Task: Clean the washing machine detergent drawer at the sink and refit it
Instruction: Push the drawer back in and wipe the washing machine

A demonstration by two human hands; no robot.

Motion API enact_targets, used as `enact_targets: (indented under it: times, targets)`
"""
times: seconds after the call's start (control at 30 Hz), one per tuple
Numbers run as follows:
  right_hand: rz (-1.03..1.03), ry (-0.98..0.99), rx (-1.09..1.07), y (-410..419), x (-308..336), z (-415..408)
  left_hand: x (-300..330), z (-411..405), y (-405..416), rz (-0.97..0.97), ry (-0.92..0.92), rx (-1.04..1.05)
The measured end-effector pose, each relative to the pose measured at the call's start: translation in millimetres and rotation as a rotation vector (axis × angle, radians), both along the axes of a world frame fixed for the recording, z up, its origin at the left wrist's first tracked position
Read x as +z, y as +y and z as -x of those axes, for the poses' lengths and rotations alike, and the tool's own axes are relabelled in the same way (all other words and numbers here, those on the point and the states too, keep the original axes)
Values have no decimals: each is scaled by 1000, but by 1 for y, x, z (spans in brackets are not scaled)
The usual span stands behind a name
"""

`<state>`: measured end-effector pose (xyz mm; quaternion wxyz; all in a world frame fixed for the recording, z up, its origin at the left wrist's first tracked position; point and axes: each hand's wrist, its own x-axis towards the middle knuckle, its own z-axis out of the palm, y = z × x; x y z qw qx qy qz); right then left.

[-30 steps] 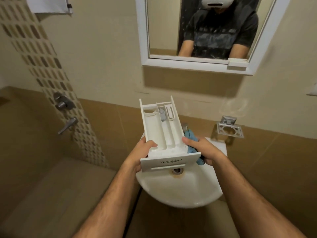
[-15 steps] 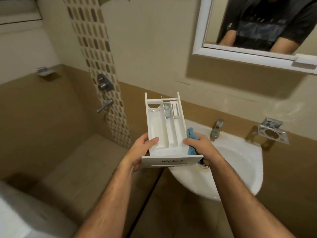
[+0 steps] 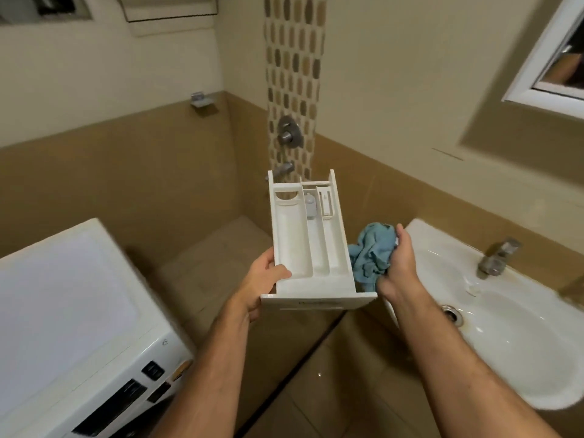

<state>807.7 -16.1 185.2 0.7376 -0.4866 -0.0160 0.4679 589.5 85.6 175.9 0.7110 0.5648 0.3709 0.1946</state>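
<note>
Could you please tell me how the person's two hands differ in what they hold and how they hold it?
The left hand holds the rigid white plastic detergent drawer by its front left corner, thumb inside the tray; the right hand clutches a crumpled light blue cloth, fingers curled round it. The left hand alone carries the drawer; the right hand is off it. Both are raised between washing machine and sink.

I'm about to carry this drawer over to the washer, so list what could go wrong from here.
1. Only the left hand grips the detergent drawer, at its front corner, with most of the drawer sticking out unsupported; it could tip or slip onto the tiled floor.
2. The right hand is full of the blue cloth, so it may be slow to steady the drawer.
3. The washing machine is low on the left; its slot is not visible, so lining up may be awkward one-handed.
</note>
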Motion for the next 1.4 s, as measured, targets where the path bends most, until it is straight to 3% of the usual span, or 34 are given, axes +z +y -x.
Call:
enact_targets:
  times: [0.1,0.2,0.4,0.57,0.8,1.0,1.4]
  targets:
    - [-75,46,79,23,-3,22,-2,31,-1,-7,12,58]
    - [-121,58,292,46,-9,49,-6,60,1,16,16,139]
    - [58,-37,638,100,-28,92,-6,107,9,28,90,348]
    - [90,-187,903,136,-25,126,-6,140,14,95,102,516]
    - [62,-237,1024,170,-47,185,-19,173,-5,118,101,791]
    - [98,-162,1060,167,-67,246,-34,215,-53,117,127,1565]
    - [99,-52,1143,110,-71,371,-33,248,-155,276,-61,1676]
